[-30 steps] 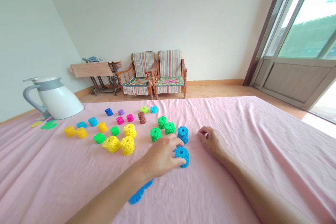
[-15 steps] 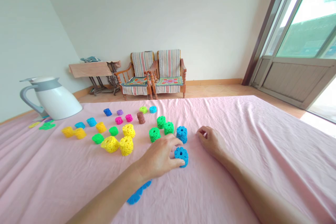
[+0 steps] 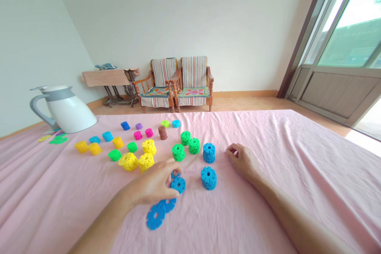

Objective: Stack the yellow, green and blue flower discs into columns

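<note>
Notched blue plastic discs lie overlapping in a row on the pink cloth, the nearest blue disc (image 3: 156, 216) flat and in full view. My left hand (image 3: 154, 182) is over the far end of this row, thumb and fingers apart around another blue disc (image 3: 178, 185); its fingers partly hide the discs there. To the right stand two stacks of the same discs, a front blue stack (image 3: 208, 178) and a rear blue stack (image 3: 208, 152). My right hand (image 3: 242, 160) rests on the cloth beside the rear stack, fingers curled in, with nothing visible in them.
Green stacks (image 3: 178, 152) and yellow stacks (image 3: 149, 147) stand beyond my left hand. Smaller stacks in several colours, including a brown stack (image 3: 162, 133), are farther back. A white jug (image 3: 74, 113) stands at the left, near loose green discs (image 3: 58, 139). Two chairs (image 3: 194, 83) are behind the table.
My left hand has moved left and toward me, from the front blue stack to the loose blue discs. The front stack now stands free. My right hand stays in place.
</note>
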Available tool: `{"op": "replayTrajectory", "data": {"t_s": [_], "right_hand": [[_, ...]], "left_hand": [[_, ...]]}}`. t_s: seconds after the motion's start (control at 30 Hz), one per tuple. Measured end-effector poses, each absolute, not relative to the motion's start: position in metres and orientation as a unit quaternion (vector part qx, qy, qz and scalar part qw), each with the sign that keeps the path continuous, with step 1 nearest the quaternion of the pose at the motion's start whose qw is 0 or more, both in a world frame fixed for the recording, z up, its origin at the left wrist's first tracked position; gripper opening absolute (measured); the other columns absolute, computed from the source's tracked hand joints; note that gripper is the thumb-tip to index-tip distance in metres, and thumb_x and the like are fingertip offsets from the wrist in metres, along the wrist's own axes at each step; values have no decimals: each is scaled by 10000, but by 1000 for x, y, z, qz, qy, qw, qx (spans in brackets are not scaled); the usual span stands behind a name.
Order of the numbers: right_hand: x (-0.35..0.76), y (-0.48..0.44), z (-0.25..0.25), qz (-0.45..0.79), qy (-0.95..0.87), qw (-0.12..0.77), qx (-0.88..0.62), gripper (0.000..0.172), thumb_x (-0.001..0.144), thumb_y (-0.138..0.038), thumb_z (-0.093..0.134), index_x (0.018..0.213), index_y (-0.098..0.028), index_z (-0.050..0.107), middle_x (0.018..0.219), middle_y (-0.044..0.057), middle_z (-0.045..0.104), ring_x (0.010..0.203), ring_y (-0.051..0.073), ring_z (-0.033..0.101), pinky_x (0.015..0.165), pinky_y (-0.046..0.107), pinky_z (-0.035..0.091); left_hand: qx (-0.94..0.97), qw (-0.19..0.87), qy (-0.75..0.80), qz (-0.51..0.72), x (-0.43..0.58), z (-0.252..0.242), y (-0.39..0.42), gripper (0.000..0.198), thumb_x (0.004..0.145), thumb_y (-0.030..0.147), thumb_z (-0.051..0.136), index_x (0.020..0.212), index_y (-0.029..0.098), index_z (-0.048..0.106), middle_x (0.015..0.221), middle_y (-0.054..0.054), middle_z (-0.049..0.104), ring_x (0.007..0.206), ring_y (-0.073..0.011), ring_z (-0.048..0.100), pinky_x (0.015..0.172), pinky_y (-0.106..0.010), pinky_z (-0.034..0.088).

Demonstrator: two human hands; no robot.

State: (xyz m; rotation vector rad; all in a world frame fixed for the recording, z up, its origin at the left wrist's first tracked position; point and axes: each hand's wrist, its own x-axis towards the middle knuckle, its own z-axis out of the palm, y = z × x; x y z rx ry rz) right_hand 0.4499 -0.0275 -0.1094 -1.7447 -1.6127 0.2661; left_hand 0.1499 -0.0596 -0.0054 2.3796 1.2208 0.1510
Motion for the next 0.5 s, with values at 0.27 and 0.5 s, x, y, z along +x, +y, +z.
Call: {"op": "replayTrajectory", "data": {"t_s": [0.27,0.5], "right_hand": [[451,-28,-109,105,-628,364,-679,155,757,-255,471,683,-210,600,680,-2,603,575,129,523,569,244,354],[451,-26,-112,106,-627,368,-679,160,754,-252,466,673,-208,597,679,-3,600,571,128,519,562,242,353]], "left_hand": [[871,216,439,43,153,-13,-65,268,642,193,572,905,237,593,890,16,531,766,-157,538,632,-236,393],[869,213,444,54,154,-9,-64,246,644,196,600,888,225,587,859,22,545,748,-154,541,645,-246,393]]}}
